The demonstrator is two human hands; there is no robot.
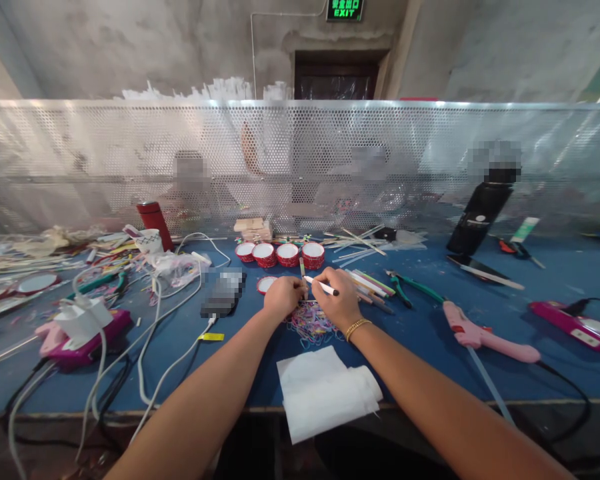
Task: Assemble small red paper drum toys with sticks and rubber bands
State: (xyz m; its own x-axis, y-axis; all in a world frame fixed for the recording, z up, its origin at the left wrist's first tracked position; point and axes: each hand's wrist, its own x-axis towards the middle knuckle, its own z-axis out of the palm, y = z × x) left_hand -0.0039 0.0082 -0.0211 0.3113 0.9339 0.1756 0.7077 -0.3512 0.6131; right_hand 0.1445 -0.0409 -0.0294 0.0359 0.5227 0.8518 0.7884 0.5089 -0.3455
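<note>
My right hand [339,298], with a gold bracelet at the wrist, is closed round a white marker pen [324,287] with a black end. The pen's tip meets a thin, narrow stick [303,268] standing up between the hands. Closed fingertips of my left hand [283,298] pinch the lower part of this stick, mostly hidden behind them. Beneath both hands lies a heap of colourful small loops [313,325]. Just behind my left hand is a small round red-rimmed drum with a white top [265,285]. Several stacked red-and-white drums [287,254] line up farther back.
White paper [325,393] lies at the front edge. Left are a phone [223,293] on a cable and a purple power strip [87,340]. Right are coloured sticks [367,287], green-handled pliers [415,287], a pink glue gun [490,337] and a black bottle [480,213]. A perforated screen [290,153] stands behind.
</note>
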